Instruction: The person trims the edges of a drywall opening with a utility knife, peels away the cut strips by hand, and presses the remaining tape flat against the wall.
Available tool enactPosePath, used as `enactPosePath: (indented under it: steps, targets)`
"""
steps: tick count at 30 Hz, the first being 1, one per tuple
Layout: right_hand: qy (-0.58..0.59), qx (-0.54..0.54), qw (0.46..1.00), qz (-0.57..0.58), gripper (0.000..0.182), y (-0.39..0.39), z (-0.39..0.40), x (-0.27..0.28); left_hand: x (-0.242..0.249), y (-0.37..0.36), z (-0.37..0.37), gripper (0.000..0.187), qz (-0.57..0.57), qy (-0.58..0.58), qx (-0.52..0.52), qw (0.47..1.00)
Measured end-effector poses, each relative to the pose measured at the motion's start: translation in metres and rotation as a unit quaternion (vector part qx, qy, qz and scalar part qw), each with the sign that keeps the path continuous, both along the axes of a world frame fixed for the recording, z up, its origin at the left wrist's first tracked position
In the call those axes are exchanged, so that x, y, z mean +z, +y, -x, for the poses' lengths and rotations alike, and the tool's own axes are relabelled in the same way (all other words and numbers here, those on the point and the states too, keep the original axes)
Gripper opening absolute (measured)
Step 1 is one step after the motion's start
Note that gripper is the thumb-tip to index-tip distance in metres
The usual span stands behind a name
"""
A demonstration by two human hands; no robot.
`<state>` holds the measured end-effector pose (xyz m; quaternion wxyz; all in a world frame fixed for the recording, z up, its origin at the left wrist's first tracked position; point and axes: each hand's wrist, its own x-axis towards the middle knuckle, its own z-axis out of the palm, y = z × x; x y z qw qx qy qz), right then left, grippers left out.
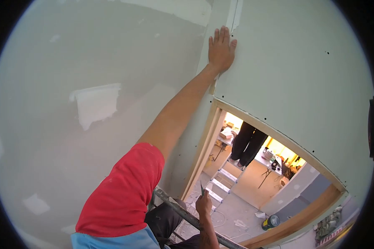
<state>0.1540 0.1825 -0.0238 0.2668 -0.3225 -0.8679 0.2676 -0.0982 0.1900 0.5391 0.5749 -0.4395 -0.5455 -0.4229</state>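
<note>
My left hand (222,50) lies flat with fingers spread on the pale green plasterboard (286,70), beside the inner corner above the doorway. A white strip of joint tape (235,16) runs up from just above its fingertips. Low down, my right hand (204,204) is closed around a narrow, pointed knife (202,188), its tip upward; its handle is mostly hidden in the fingers. That hand is in front of the door opening, apart from the wall.
A wooden door frame (262,121) surrounds the opening below. Through it, a person's legs (248,145) stand on a stepladder (222,185). Tables with tools, a dark bucket (270,222) and cables are beyond. A metal rail (178,208) crosses near my legs.
</note>
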Motion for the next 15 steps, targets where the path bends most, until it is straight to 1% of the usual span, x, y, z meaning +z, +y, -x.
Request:
enactPosePath:
  steps: [2, 3, 5, 6, 8, 9, 11, 12, 14, 15]
  targets:
    - [-0.018, -0.008, 1.0, 0.002, 0.041, -0.002, -0.004, 0.008, 0.004, 0.013, 0.006, 0.064, -0.089, -0.052, -0.025, 0.994]
    - [-0.021, -0.013, 1.0, 0.001, 0.041, -0.004, -0.007, 0.011, 0.003, 0.017, 0.006, 0.064, -0.089, -0.055, -0.029, 0.994]
    - [-0.005, -0.029, 1.0, 0.007, 0.04, -0.007, -0.006, 0.016, 0.003, 0.021, 0.007, 0.06, -0.136, -0.036, -0.012, 0.99]
    - [-0.006, -0.03, 1.0, 0.006, 0.04, -0.006, -0.005, 0.016, 0.002, 0.016, 0.008, 0.06, -0.137, -0.037, -0.013, 0.99]
    - [0.036, -0.031, 0.999, -0.024, 0.039, -0.004, -0.003, 0.013, -0.011, -0.005, 0.007, 0.053, -0.056, 0.135, -0.048, 0.988]
    - [0.033, -0.033, 0.999, -0.024, 0.039, -0.005, -0.002, 0.014, -0.018, -0.016, 0.003, 0.053, -0.057, 0.132, -0.05, 0.988]
    - [0.076, -0.031, 0.994, -0.068, 0.037, -0.006, 0.002, 0.018, -0.033, -0.034, -0.003, 0.046, -0.014, 0.064, -0.185, 0.981]
    - [0.071, -0.034, 0.995, -0.069, 0.037, -0.005, 0.004, 0.019, -0.041, -0.035, 0.0, 0.046, -0.015, 0.059, -0.187, 0.98]
    - [0.076, -0.03, 0.995, -0.049, 0.036, -0.002, 0.005, 0.021, -0.059, -0.036, 0.004, 0.038, -0.082, -0.032, -0.175, 0.981]
    - [0.068, -0.034, 0.996, -0.05, 0.034, -0.005, 0.004, 0.028, -0.073, -0.039, 0.004, 0.038, -0.084, -0.037, -0.18, 0.979]
